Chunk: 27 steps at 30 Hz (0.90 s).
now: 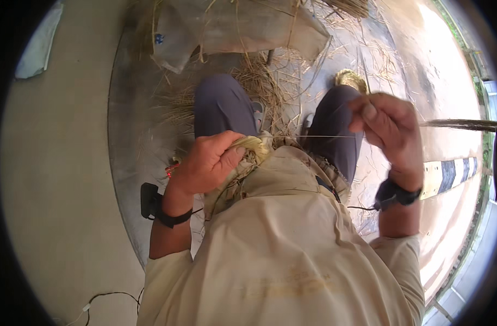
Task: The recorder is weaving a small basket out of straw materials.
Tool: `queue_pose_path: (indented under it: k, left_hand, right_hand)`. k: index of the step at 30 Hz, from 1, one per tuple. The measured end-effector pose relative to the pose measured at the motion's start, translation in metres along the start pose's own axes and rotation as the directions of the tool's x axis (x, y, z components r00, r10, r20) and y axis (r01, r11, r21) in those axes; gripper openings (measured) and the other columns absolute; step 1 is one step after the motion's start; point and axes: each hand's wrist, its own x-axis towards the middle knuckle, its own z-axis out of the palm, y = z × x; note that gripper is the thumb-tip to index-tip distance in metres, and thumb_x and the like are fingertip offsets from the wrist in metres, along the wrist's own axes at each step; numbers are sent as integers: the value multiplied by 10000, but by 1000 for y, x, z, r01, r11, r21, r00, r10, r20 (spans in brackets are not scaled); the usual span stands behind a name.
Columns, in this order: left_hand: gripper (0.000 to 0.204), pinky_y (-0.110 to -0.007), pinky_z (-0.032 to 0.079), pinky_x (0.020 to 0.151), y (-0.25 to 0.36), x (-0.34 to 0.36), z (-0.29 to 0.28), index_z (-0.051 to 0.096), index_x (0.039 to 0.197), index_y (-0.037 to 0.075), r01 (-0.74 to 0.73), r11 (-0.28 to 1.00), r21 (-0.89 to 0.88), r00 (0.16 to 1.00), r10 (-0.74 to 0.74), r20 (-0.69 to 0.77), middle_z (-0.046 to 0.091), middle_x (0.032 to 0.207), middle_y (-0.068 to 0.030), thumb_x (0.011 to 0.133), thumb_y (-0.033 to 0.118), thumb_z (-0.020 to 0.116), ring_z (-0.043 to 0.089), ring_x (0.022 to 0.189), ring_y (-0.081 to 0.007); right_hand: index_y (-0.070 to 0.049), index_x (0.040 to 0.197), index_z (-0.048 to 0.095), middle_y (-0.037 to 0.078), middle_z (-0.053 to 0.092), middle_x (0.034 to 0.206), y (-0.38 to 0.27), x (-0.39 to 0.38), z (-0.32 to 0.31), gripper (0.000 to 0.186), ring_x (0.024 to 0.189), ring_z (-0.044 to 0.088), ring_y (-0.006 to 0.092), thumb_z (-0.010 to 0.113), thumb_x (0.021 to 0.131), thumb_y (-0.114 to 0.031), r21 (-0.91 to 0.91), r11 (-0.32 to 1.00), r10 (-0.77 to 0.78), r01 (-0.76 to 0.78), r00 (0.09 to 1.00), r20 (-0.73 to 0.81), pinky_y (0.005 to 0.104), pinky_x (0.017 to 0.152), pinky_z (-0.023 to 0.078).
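Note:
My left hand (207, 163) is closed on a pale yellow-green bundle of straw (252, 145), held low in front of my lap. A thin taut strand (314, 136) runs from that bundle across to my right hand (387, 125). The right hand is raised over my right knee, thumb and fingers pinched together and slightly blurred. The strand's far end is hidden in those fingers. Part of the straw bundle is covered by the left thumb and palm.
Loose straw (259, 81) litters the ground sheet (145, 119) around my feet. Ahead lies a whitish plastic sheet (237, 27) with stalks across it. A coiled straw piece (350, 80) sits beyond my right knee. A dark bristly bundle (460, 124) juts in from the right.

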Motion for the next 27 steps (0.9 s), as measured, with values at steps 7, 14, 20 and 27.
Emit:
queue_pose_path:
  k: [7, 14, 20, 27]
  left_hand:
    - [190, -348, 516, 654, -2, -4, -26, 689, 1130, -28, 41, 999, -34, 998, -40, 45, 700, 821, -162, 1005, 107, 644, 650, 686, -223]
    - [187, -329, 511, 651, -8, -9, -35, 698, 1129, -25, 59, 993, -97, 997, -53, 63, 713, 826, -127, 1016, 116, 648, 645, 697, -181]
    - [284, -266, 492, 688, -5, -12, -46, 686, 1187, -42, 136, 982, -130, 985, -120, 128, 695, 885, -39, 1068, 202, 605, 596, 771, -82]
    - [216, -295, 499, 686, -18, -18, -51, 693, 1163, -35, 119, 969, -217, 992, -106, 71, 688, 848, -53, 1046, 138, 635, 582, 761, -101]
  right_hand:
    - [-6, 1027, 723, 216, 692, 818, 47, -27, -47, 96, 707, 682, 411, 696, 953, -61, -769, 612, -206, 184, 976, 70, 406, 642, 536]
    - [-18, 995, 645, 210, 612, 779, 107, -43, -162, 183, 673, 603, 405, 608, 1063, -184, -952, 305, -443, -13, 883, -154, 409, 619, 492]
    - [-57, 971, 612, 250, 631, 868, 173, -73, -258, 262, 830, 606, 492, 549, 1091, -281, -938, 213, -388, -274, 857, -339, 522, 674, 471]
    - [-58, 941, 602, 283, 667, 922, 216, -124, -316, 484, 881, 623, 522, 421, 1116, -471, -764, 121, -191, -634, 740, -645, 597, 701, 459]
